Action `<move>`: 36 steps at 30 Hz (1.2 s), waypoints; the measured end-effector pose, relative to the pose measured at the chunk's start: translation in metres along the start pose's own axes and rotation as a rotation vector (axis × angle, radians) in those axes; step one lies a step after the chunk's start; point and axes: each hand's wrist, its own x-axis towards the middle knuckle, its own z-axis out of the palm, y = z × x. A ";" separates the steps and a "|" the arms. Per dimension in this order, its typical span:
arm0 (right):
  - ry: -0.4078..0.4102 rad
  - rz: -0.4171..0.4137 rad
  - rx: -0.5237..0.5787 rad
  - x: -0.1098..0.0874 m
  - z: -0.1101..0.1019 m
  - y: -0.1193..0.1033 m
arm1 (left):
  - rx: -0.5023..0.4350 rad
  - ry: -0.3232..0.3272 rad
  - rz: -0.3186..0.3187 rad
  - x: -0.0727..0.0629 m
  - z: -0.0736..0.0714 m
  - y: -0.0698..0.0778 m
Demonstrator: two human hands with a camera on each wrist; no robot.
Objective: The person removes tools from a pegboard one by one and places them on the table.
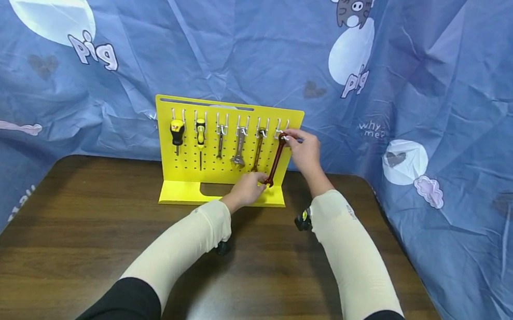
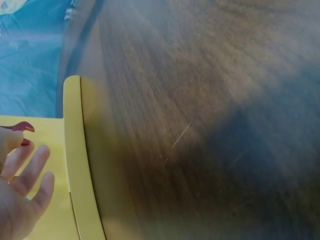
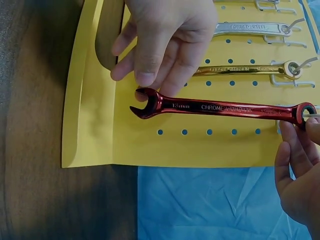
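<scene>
A red combination wrench (image 3: 215,108) hangs lengthwise down the right end of a yellow pegboard (image 1: 180,173). My right hand (image 1: 306,152) pinches its ring end between thumb and fingers, where a metal hook pin (image 3: 311,116) passes through the ring. At the lower, open-ended head is my left hand (image 1: 246,187). Its fingertips touch the wrench's edge there, the other fingers spread loosely, as the left wrist view (image 2: 27,200) also shows. Beside the red wrench hangs a gold wrench (image 3: 240,70), its ring on a hook.
Further left on the hooks are a silver adjustable wrench (image 1: 239,148), a small wrench (image 1: 220,143) and two yellow-and-black screwdrivers (image 1: 177,131). The board's base stands on a brown wooden table (image 1: 90,226). A blue printed cloth (image 1: 269,36) hangs behind.
</scene>
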 end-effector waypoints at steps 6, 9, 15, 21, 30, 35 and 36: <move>0.003 0.001 -0.028 -0.003 -0.002 -0.002 | -0.006 0.051 0.034 -0.001 0.004 0.001; 0.000 -0.001 -0.025 -0.004 -0.002 -0.004 | -0.012 0.066 0.041 -0.003 0.003 0.002; -0.001 0.022 0.004 -0.004 -0.004 -0.005 | 0.006 0.056 0.041 -0.008 0.002 0.007; -0.020 0.041 0.015 -0.008 -0.007 -0.006 | 0.002 0.031 0.055 -0.014 0.004 0.010; -0.010 0.042 -0.001 -0.011 -0.008 -0.006 | -0.019 0.019 0.099 -0.022 0.006 0.013; -0.007 0.046 0.005 -0.013 -0.010 -0.011 | -0.026 0.017 0.087 -0.027 0.003 0.018; -0.006 0.049 0.003 -0.013 -0.010 -0.012 | -0.027 0.018 0.086 -0.028 0.002 0.019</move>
